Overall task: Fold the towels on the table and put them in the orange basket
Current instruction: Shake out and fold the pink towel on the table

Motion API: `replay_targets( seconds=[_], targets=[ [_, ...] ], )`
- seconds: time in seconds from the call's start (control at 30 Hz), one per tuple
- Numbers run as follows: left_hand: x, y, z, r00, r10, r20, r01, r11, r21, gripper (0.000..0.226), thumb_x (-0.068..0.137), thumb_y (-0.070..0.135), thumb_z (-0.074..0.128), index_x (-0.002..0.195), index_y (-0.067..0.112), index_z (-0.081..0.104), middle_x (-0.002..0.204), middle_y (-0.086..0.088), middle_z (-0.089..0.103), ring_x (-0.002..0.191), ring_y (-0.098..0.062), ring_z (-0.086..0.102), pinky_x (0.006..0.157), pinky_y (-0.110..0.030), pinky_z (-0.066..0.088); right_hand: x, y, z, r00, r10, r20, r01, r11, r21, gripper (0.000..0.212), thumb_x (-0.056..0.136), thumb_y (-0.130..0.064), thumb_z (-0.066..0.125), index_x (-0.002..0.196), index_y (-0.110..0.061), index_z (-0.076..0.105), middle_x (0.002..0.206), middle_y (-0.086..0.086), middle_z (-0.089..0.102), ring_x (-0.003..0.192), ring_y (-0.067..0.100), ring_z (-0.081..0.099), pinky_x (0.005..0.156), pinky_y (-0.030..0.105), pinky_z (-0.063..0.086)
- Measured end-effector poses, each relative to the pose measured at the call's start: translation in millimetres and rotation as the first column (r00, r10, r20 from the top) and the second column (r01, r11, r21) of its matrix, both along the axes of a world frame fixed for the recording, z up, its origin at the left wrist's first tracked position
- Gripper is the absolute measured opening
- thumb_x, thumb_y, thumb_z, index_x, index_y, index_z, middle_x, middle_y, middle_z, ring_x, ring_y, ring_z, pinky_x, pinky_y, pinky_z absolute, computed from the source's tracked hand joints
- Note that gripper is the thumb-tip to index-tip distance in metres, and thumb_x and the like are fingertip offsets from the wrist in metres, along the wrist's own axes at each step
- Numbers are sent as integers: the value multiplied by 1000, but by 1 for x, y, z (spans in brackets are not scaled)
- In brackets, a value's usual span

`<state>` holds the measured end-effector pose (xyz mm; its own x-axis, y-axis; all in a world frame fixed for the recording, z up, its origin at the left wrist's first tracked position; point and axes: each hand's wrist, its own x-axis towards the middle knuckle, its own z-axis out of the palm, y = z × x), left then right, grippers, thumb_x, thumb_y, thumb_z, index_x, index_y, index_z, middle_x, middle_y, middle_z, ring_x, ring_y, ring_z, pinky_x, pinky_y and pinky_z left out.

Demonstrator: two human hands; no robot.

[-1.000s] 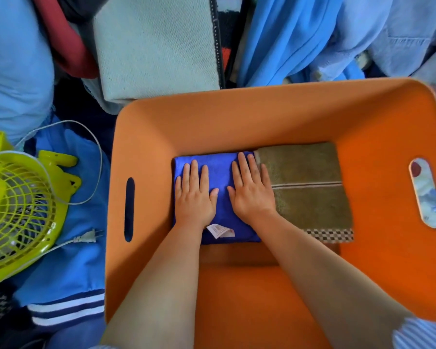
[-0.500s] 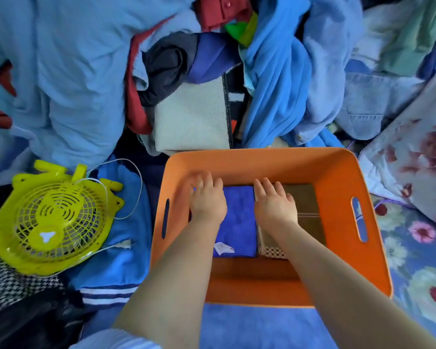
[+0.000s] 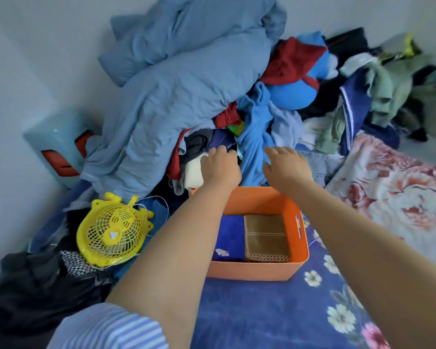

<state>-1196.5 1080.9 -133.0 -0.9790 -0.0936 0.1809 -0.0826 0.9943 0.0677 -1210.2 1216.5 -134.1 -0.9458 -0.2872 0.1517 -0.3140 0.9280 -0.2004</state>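
Beyond the orange basket, both hands have left the towels and reached the clothes pile. Left hand curls its fingers on a pale folded cloth; right hand hovers, fingers spread. Blue towel and brown towel lie folded inside.

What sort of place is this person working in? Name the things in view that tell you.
Probably a bedroom at home, with the work done on a bed. A floral blanket and blue flowered bedsheet cover the surface, a rumpled blue duvet is heaped against the wall, and loose clothes are piled behind the orange basket.
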Motion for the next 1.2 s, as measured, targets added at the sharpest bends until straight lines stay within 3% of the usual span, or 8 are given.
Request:
replay_targets(
  seconds=[0.27,0.4,0.63,0.93,1.2],
  targets=[
    [104,35,92,976,-178,-123,173,984,-51,31,90,15,44,120,8,52,127,-13,49,120,-32,42,94,-40,38,124,37,94,967,-155,-203,165,986,34,36,91,-16,40,126,-9,45,130,11,51,124,29,40,102,41,29],
    [161,54,110,945,-314,-91,309,949,-58,37,91,17,44,128,11,46,134,-13,44,126,-31,37,97,-40,37,203,59,113,921,-291,-258,304,953,11,29,90,-15,41,116,-7,50,122,13,55,118,30,45,102,41,30],
    [270,145,128,804,-592,-46,588,805,-79,33,90,13,40,123,9,48,130,-15,47,122,-33,41,96,-41,38,357,137,134,781,-548,-300,578,816,15,32,88,-15,42,118,-9,51,124,11,56,119,30,46,102,38,29],
    [452,341,142,440,-898,-32,892,441,-99,35,90,16,39,124,12,48,132,-14,47,125,-31,40,100,-39,35,585,282,146,501,-816,-287,851,525,-5,43,90,-22,47,133,-14,44,138,11,48,129,28,40,107,38,26],
    [705,517,157,60,-996,-66,993,67,-99,38,89,15,42,126,14,48,130,-13,49,123,-31,44,97,-39,39,857,412,157,143,-957,-252,990,139,34,45,90,-19,44,134,-13,41,142,11,43,132,26,36,110,40,23]
  ],
)
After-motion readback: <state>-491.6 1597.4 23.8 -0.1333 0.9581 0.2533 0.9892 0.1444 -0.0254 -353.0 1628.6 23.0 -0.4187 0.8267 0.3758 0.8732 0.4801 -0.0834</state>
